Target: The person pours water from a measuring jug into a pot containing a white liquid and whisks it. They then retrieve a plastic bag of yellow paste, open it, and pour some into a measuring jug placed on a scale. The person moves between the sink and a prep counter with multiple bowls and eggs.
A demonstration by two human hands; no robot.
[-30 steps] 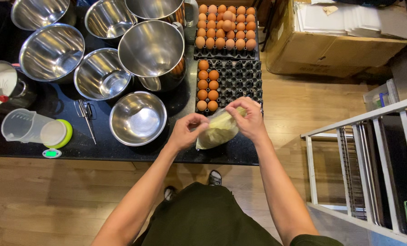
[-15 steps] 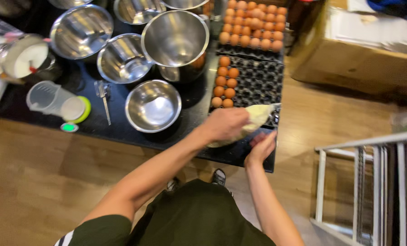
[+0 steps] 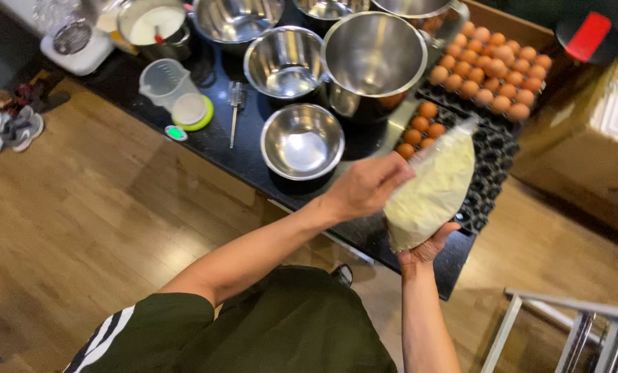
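Observation:
A clear plastic bag (image 3: pixel 434 189) full of pale yellowish shreds is held upright above the edge of a black counter (image 3: pixel 212 141). My left hand (image 3: pixel 369 185) grips the bag's left side near the top. My right hand (image 3: pixel 426 247) cups it from underneath. Just to the left of the bag stands a small empty steel bowl (image 3: pixel 302 141). Behind the bag lies a black egg tray (image 3: pixel 492 162) with a few brown eggs (image 3: pixel 421 121).
Several steel bowls (image 3: pixel 373 55) crowd the counter's back, beside a full tray of brown eggs (image 3: pixel 495 76). A clear measuring jug (image 3: pixel 164 81), a green-rimmed lid (image 3: pixel 190 110) and a small whisk (image 3: pixel 235 110) lie left. A cardboard box (image 3: pixel 592 159) and metal rack (image 3: pixel 564 331) stand right.
The bag has been lifted from counter level and stood upright. My left hand moved to its upper side; my right hand went underneath. The view shifted left.

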